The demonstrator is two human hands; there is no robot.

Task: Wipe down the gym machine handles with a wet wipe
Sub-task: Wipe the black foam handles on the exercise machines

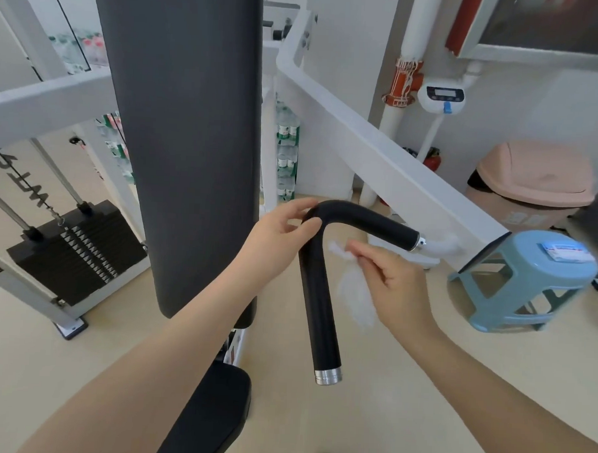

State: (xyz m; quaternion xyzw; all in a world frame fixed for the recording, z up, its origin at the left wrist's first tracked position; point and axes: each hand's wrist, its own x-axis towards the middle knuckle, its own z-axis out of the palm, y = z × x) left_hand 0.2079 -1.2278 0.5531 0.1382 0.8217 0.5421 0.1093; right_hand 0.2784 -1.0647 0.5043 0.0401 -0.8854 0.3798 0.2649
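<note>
A black bent handle [321, 306] with a silver end cap juts from the white machine arm [379, 151] at mid-frame. My left hand [276, 232] touches the handle's bend with fingertips, fingers apart, not wrapped around it. My right hand [398, 285] pinches a crumpled white wet wipe [354, 290], which hangs just right of the handle's lower shaft, close to it but apart from it.
A tall black back pad [188, 136] stands left of the handle, with a black seat [210, 414] below. The weight stack [74, 247] sits at far left. A blue stool [528, 281] bearing a wipes pack [563, 253] and a pink bin [532, 181] stand right.
</note>
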